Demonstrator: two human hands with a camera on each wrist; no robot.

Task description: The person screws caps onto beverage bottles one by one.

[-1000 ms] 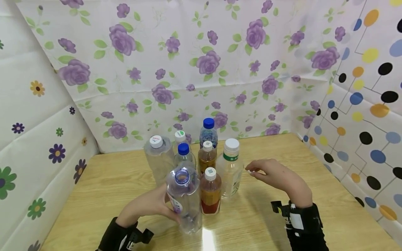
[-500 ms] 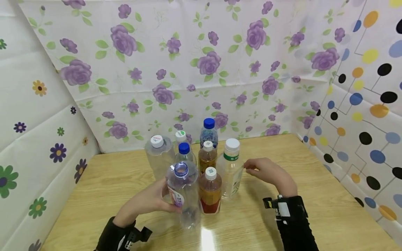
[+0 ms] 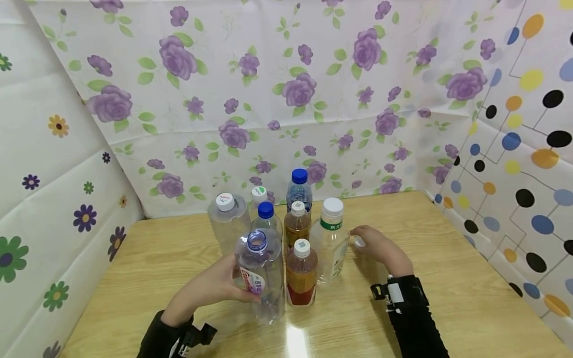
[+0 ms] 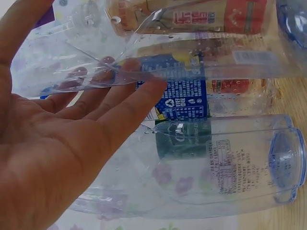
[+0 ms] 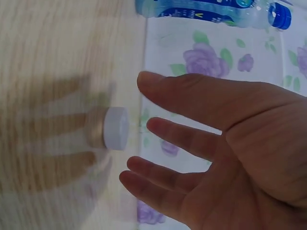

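My left hand (image 3: 219, 281) grips a clear, uncapped plastic bottle (image 3: 268, 283) by its side, thumb near the pink-and-white label. In the left wrist view, that hand's fingers (image 4: 129, 105) curve round the clear wall. Close to the right hand (image 3: 380, 248) is a white bottle cap (image 5: 116, 128), which sits on the table in the right wrist view. The thumb and fingers are spread around the space above the cap and appear apart from it. Just left of this hand in the head view stands a large clear bottle with a white cap (image 3: 333, 208) and green neck band.
Several capped bottles stand clustered behind the held one: a clear one (image 3: 228, 223), a blue-capped one (image 3: 266, 211), a blue-labelled one (image 3: 299, 191) and a tea-coloured one (image 3: 297, 228). A red-brown drink bottle (image 3: 302, 278) stands right beside it. Flowered sheets (image 3: 250, 99) wall the wooden table (image 3: 170, 248).
My right hand has moved left and lower toward the small white cap, its wrist shifting left. The left hand keeps its hold, and its bottle has shifted and turned slightly, showing more label.
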